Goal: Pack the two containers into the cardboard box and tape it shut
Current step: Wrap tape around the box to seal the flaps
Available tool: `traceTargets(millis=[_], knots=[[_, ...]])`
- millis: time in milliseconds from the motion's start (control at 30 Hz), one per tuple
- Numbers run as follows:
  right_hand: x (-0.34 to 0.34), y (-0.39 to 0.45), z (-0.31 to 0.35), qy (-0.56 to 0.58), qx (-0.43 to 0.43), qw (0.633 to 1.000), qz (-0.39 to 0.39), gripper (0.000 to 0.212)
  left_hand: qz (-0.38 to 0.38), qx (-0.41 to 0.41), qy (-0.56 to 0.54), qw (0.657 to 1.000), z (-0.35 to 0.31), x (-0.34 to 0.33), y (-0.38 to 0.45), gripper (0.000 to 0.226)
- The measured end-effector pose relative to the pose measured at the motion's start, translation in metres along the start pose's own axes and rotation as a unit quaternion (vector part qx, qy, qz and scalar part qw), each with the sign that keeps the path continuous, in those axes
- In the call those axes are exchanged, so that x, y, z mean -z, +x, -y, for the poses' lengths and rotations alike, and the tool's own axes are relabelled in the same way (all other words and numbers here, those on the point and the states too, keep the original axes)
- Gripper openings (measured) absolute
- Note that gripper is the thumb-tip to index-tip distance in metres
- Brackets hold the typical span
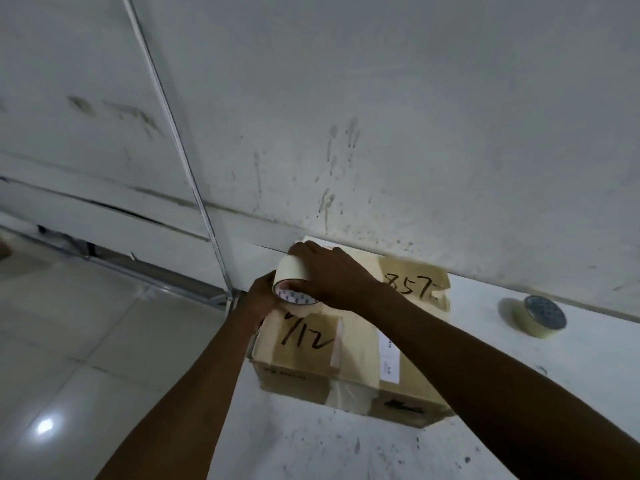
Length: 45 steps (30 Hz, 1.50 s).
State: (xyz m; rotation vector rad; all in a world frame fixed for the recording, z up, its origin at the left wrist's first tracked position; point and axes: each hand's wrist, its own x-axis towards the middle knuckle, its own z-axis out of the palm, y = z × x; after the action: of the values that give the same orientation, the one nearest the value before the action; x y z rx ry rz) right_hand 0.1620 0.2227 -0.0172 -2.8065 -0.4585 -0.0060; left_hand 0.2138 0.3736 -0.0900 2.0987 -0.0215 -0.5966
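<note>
Head view: closed cardboard box [349, 344] lies on the white table [346, 445] against the wall, flaps down, handwritten numbers on top. Right hand [329, 278] curls over a tape roll [294, 282] at the box's far left corner, gripping it. Left hand [263, 296] clasps the roll's left side. A second tape roll [540, 315] lies well apart, right.

stained white wall [415, 98], speckled white ledge [346, 445], glossy tiled floor [69, 341]

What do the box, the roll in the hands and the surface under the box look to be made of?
Box: matte tan cardboard, marker-written, patched with glossy tape. Held roll: pale, smooth, probably plastic packing tape on a printed core. Surface: hard white top, scuffed and speckled; material unclear.
</note>
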Motion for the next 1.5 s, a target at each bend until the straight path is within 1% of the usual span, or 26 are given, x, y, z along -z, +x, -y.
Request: traceTargets(millis=[100,133,200,233,300,333,433,567,600,733,800,900,1033,1267,1400,1500], knots=[[0.001,0.005,-0.004,0.027,0.0,1.0,0.011,0.06,0.005,-0.01,0.022,1.0,-0.001,0.001,0.004,0.032],[0.003,0.005,-0.005,0.026,0.005,1.0,0.015,0.06,0.005,-0.018,0.023,1.0,-0.002,0.001,0.003,0.035],[0.007,0.004,-0.008,0.012,0.013,1.0,0.016,0.06,0.008,-0.038,0.04,0.998,-0.003,0.005,0.001,0.051],[0.01,0.001,-0.011,0.005,0.012,1.0,0.019,0.061,0.011,-0.049,0.051,0.997,-0.003,0.006,0.001,0.054],[0.013,-0.009,-0.019,-0.007,0.002,1.0,0.029,0.061,0.003,-0.059,0.073,0.996,-0.003,0.005,0.003,0.044],[0.014,-0.014,-0.023,-0.017,0.0,0.999,0.034,0.06,-0.009,-0.056,0.078,0.995,-0.004,0.005,0.004,0.043],[0.028,-0.034,-0.04,-0.034,-0.007,0.999,0.039,0.063,-0.046,-0.051,0.088,0.994,-0.007,0.002,0.002,0.059],[0.057,-0.094,-0.094,0.01,-0.091,0.994,0.064,0.066,-0.057,-0.052,0.11,0.991,-0.005,0.001,0.004,0.06],[0.063,-0.116,-0.109,0.024,-0.118,0.991,0.065,0.063,-0.059,-0.048,0.113,0.991,-0.006,-0.003,0.004,0.06],[0.076,-0.171,-0.148,0.054,-0.178,0.982,0.042,0.054,-0.074,-0.047,0.121,0.989,-0.009,-0.008,0.005,0.06],[0.077,-0.191,-0.16,0.064,-0.201,0.977,0.027,0.05,-0.075,-0.047,0.124,0.988,-0.01,-0.01,0.007,0.061],[0.069,-0.214,-0.173,0.071,-0.222,0.972,0.011,0.052,-0.073,-0.057,0.137,0.986,-0.017,-0.017,0.009,0.061],[0.057,-0.229,-0.179,0.073,-0.25,0.965,-0.006,0.054,-0.052,-0.076,0.149,0.985,-0.029,-0.028,0.015,0.06],[0.056,-0.234,-0.191,0.072,-0.239,0.968,-0.014,0.054,-0.06,-0.081,0.174,0.98,-0.03,-0.03,0.021,0.061],[0.055,-0.244,-0.206,0.083,-0.247,0.965,-0.032,0.057,-0.063,-0.087,0.178,0.978,-0.03,-0.031,0.021,0.06],[0.046,-0.247,-0.209,0.066,-0.235,0.969,-0.026,0.056,-0.064,-0.087,0.175,0.979,-0.03,-0.032,0.021,0.059]])
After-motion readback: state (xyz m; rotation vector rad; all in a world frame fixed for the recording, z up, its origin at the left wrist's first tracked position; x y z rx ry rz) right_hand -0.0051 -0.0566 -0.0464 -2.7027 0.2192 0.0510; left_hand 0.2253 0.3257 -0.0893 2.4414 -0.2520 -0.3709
